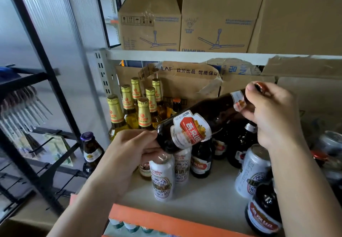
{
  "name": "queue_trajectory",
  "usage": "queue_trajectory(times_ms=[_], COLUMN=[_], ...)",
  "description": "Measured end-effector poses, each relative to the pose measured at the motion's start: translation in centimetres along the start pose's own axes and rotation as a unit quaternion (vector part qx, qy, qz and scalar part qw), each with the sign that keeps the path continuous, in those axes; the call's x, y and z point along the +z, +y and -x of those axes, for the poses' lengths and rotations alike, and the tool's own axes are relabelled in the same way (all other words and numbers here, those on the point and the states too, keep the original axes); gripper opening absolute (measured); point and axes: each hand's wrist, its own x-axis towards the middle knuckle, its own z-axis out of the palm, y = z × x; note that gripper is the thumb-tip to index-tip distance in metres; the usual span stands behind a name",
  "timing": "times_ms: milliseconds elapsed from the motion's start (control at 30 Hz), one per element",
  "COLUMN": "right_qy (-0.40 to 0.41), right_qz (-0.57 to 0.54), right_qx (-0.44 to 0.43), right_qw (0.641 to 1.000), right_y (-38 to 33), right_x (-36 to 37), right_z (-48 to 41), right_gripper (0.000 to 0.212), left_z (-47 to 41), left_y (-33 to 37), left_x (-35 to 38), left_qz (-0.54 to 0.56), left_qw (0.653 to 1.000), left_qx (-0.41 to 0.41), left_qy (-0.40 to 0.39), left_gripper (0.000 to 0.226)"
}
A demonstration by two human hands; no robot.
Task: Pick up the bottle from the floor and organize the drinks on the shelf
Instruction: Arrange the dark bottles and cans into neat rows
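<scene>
From the head camera we look down on a white shelf (203, 197) with an orange front edge. We hold the brown bottle (194, 125) in both hands above the middle of the shelf. It lies tilted, with its base low on the left and its neck high on the right, and its red and white label faces us.

Our left hand (133, 149) grips the bottle's base, fingers curled under it and thumb over the top. Our right hand (272, 114) grips the neck. Its fingers and thumb are closed round the glass just below the cap (259, 86), which shows between the thumb tip and the forefinger.

In the back left corner of the shelf, a cluster of gold-foil bottles (129, 107) stands upright. Two white cans (162, 177) stand side by side below the held bottle's base, towards the left of the front edge. Just right of them are several dark bottles (200, 162) with red labels, further back. Another white can (253, 170) stands near the right edge, under our right wrist. One more dark red-labelled bottle (264, 212) stands in front of it, close to the front edge.

A purple-capped bottle (91, 153) stands beyond the shelf's left upright. Cardboard boxes (149, 20) printed with ceiling fans sit on the board above. A black wire rack (37, 88) stands off to the left.
</scene>
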Motion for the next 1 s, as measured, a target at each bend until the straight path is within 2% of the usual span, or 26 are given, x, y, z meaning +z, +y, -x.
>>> queue_trajectory(times_ms=[167,300,467,567,667,833,1000], right_qy=[0.025,0.058,0.081,0.089,0.083,0.093,0.066], right_qz=[-0.012,0.012,0.028,0.054,0.081,0.166,0.195], right_qx=[-0.006,-0.012,-0.025,-0.031,-0.042,-0.057,-0.062], right_qw=[1.000,0.998,0.996,0.994,0.992,0.980,0.977], right_y=[-0.1,0.6,1.7,2.3,2.9,4.1,5.3], right_x=[0.9,1.2,1.5,2.1,2.8,3.9,4.8], right_z=[-1.6,-2.5,-3.9,-5.0,-6.2,-7.1,-7.4], right_gripper=[0.014,0.014,0.004,0.024,0.026,0.019,0.027], left_z=[-3.1,-4.9,-7.0,-8.1,-9.4,-10.7,-11.8], left_y=[0.0,-0.4,-1.1,-1.4,-1.8,-2.3,-3.4], left_x=[1.3,2.5,3.9,4.7,4.8,4.9,5.6], left_qz=[0.029,0.067,0.044,0.033,0.005,-0.075,-0.191], left_qw=[0.998,0.995,0.996,0.996,0.996,0.993,0.977], left_qx=[-0.032,-0.053,-0.059,-0.067,-0.068,-0.091,-0.077], left_qy=[0.038,0.043,0.045,0.048,0.053,0.033,0.057], left_gripper=[0.013,0.014,0.018,0.019,0.025,0.019,0.016])
